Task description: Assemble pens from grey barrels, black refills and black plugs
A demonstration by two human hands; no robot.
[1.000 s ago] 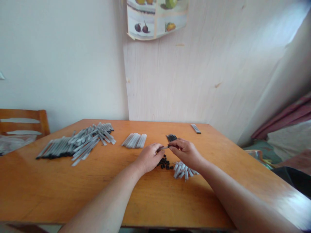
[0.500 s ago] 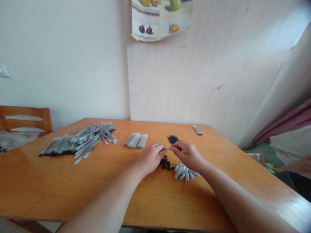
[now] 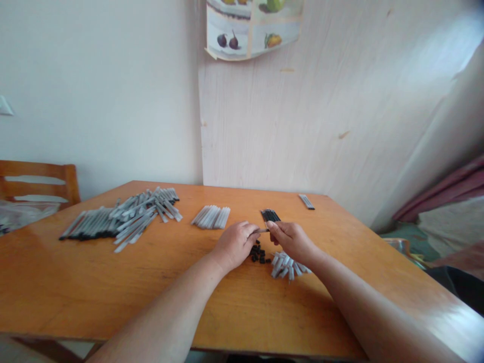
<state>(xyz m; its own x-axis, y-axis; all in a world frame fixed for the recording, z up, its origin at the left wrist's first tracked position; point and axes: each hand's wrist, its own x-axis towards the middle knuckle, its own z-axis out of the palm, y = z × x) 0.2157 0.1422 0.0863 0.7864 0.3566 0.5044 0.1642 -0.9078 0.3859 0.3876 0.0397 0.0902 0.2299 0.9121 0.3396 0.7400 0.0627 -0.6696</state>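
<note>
High above the fingers (image 3: 252,231), a sheet of painted fruit (image 3: 259,31) is hung on a pale board (image 3: 272,126). Far to their left, a wooden chair (image 3: 34,169) and a see-through bag (image 3: 28,214) are seen, under a white wall plate (image 3: 5,106). Far to their right, a pink curtain (image 3: 438,189) is seen above a pale cloth (image 3: 451,222); nearby, a blurry dark thing (image 3: 457,285), maybe a bag, is partly shown.

Home room, wooden chair (image 3: 70,184), fruit pictures (image 3: 253,30), pink curtain (image 3: 442,184)
</note>
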